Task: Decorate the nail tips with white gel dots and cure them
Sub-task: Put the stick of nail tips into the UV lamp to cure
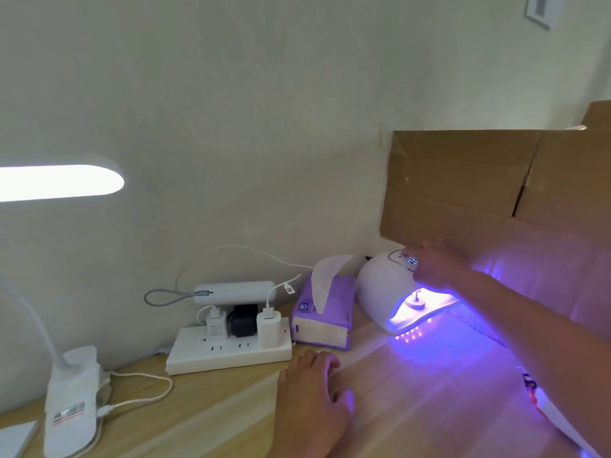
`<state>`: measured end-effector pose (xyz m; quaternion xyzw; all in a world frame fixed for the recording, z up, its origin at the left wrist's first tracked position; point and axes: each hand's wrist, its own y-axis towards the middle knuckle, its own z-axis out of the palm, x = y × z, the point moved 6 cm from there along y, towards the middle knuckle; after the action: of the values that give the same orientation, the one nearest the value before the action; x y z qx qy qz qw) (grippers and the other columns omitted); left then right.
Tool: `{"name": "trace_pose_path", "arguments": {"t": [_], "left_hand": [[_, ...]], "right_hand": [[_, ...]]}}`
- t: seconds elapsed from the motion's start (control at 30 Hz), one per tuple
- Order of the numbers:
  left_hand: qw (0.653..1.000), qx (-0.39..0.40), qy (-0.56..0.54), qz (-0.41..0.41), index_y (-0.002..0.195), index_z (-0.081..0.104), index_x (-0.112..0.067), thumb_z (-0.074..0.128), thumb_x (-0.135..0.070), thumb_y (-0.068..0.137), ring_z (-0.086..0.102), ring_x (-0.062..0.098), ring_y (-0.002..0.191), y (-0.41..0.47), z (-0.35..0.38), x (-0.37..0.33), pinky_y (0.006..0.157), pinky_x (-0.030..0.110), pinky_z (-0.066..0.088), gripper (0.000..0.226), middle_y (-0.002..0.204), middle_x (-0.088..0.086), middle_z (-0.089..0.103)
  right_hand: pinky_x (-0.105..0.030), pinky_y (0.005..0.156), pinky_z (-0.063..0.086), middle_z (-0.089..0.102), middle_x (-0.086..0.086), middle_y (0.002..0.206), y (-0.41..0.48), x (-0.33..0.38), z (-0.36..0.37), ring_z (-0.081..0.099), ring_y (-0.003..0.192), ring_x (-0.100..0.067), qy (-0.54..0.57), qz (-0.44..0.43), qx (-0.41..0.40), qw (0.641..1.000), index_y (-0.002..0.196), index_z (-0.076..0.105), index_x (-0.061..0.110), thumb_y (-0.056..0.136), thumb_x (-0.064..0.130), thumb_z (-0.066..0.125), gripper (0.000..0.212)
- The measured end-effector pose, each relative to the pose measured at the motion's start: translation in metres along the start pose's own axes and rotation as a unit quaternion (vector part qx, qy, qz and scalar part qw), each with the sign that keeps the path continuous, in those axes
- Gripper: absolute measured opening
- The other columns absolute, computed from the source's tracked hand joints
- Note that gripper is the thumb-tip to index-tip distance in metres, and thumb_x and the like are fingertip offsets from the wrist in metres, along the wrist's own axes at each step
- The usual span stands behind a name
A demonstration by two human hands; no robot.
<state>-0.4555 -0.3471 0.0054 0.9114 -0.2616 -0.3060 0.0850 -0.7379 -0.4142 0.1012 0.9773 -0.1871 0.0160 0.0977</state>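
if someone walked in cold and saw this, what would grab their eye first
The nail curing lamp at the right back of the wooden table, lit inside and spilling violet light over the surface, with a small round holder glowing in its opening. The right hand rests on top of it by its display. Next, the bright white desk lamp head at the far left, and the left hand lying flat on the table.

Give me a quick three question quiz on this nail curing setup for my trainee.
1. True or false: the curing lamp is lit.
2. Which hand touches the lamp's top panel: A left, B right?
3. What sits between the power strip and the lamp?

Key: 1 true, violet light glows from its opening. 2 B, the right hand; the left hand rests flat on the table. 3 the tissue pack.
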Motion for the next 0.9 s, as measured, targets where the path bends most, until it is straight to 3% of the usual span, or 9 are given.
{"name": "trace_pose_path", "arguments": {"t": [0.33, 0.47, 0.6, 0.7, 0.77, 0.83, 0.9], "left_hand": [[1.000, -0.006, 0.002, -0.006, 0.117, 0.055, -0.039, 0.059, -0.042, 0.077, 0.045, 0.001, 0.116, 0.001, -0.001, 0.000, 0.097, 0.017, 0.033, 0.040, 0.108, -0.023, 0.045], [1.000, -0.004, 0.011, -0.002, 0.116, 0.054, -0.039, 0.059, -0.042, 0.078, 0.044, 0.000, 0.113, 0.002, 0.001, 0.001, 0.097, 0.017, 0.031, 0.038, 0.107, -0.024, 0.044], [1.000, -0.018, -0.001, 0.000, 0.113, 0.058, -0.036, 0.060, -0.037, 0.077, 0.048, 0.001, 0.109, 0.001, 0.000, 0.002, 0.096, 0.018, 0.034, 0.036, 0.105, -0.023, 0.049], [0.999, -0.033, -0.010, -0.018, 0.111, 0.063, -0.033, 0.061, -0.034, 0.079, 0.054, 0.004, 0.104, 0.001, -0.003, 0.001, 0.093, 0.017, 0.037, 0.032, 0.105, -0.019, 0.059], [0.999, -0.028, 0.018, -0.035, 0.116, 0.063, -0.034, 0.058, -0.034, 0.084, 0.055, 0.006, 0.105, -0.002, -0.006, -0.002, 0.092, 0.016, 0.037, 0.032, 0.109, -0.017, 0.063], [0.998, 0.002, 0.058, -0.032, 0.118, 0.064, -0.034, 0.053, -0.033, 0.088, 0.056, 0.010, 0.109, -0.005, -0.011, -0.010, 0.095, 0.019, 0.037, 0.032, 0.116, -0.016, 0.065], [0.997, 0.042, 0.058, -0.026, 0.119, 0.066, -0.030, 0.053, -0.033, 0.089, 0.057, 0.013, 0.112, -0.013, -0.023, -0.019, 0.096, 0.023, 0.037, 0.032, 0.118, -0.011, 0.068]], "right_hand": [[-0.032, 0.104, 0.036, 0.043, -0.006, 0.146, -0.006, 0.001, 0.004, 0.035, 0.138, -0.025, -0.008, -0.024, -0.044, 0.999, 0.151, 0.032, 0.020, 0.088, 0.002, 0.047, 0.067], [-0.032, 0.088, 0.043, 0.058, -0.012, 0.127, -0.015, 0.001, -0.001, 0.050, 0.123, -0.029, -0.016, -0.003, -0.129, 0.992, 0.131, 0.049, 0.007, 0.088, -0.001, 0.049, 0.044], [-0.038, 0.074, 0.047, 0.063, -0.021, 0.099, -0.040, 0.004, -0.007, 0.061, 0.098, -0.038, -0.045, -0.022, -0.223, 0.973, 0.093, 0.066, -0.001, 0.075, -0.008, 0.063, 0.019], [-0.044, 0.067, 0.050, 0.061, -0.018, 0.073, -0.066, 0.008, -0.004, 0.064, 0.070, -0.037, -0.078, -0.083, -0.274, 0.955, 0.075, 0.065, 0.000, 0.055, -0.012, 0.079, 0.028], [-0.046, 0.078, 0.051, 0.066, -0.015, 0.080, -0.074, 0.009, -0.002, 0.068, 0.081, -0.036, -0.086, -0.089, -0.243, 0.962, 0.085, 0.068, 0.002, 0.062, -0.006, 0.078, 0.027], [-0.040, 0.100, 0.036, 0.066, -0.004, 0.109, -0.072, 0.004, -0.003, 0.061, 0.112, -0.024, -0.102, -0.042, -0.174, 0.979, 0.107, 0.066, 0.015, 0.083, 0.010, 0.064, 0.025], [-0.030, 0.105, 0.025, 0.060, 0.006, 0.126, -0.075, 0.000, -0.009, 0.048, 0.128, -0.015, -0.073, -0.025, -0.123, 0.989, 0.123, 0.060, 0.026, 0.094, 0.022, 0.052, 0.030]]}}
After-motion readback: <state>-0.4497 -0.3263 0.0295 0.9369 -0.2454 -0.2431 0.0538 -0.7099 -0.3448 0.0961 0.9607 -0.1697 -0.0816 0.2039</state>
